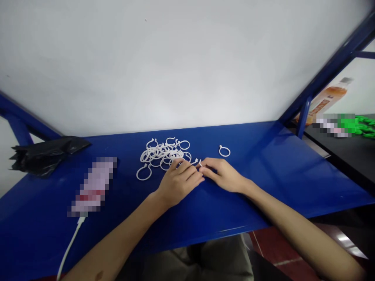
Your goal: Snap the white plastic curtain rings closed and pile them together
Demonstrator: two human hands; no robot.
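A pile of several white plastic rings [164, 152] lies on the blue table [263, 175] near its back edge. My left hand [180, 180] and my right hand [221, 174] meet just in front of the pile, fingertips together on one white ring [198, 162] of which only small ends show. One ring [224, 151] lies alone to the right of the pile. Another ring [144, 172] sits at the pile's front left, close to my left hand.
A black plastic bag [43, 154] lies at the table's left rear. A blurred flat object [93, 186] with a white cable [70, 246] rests front left. A bottle [325, 99] and green items [365, 127] sit on a dark surface past the blue frame post [303, 117].
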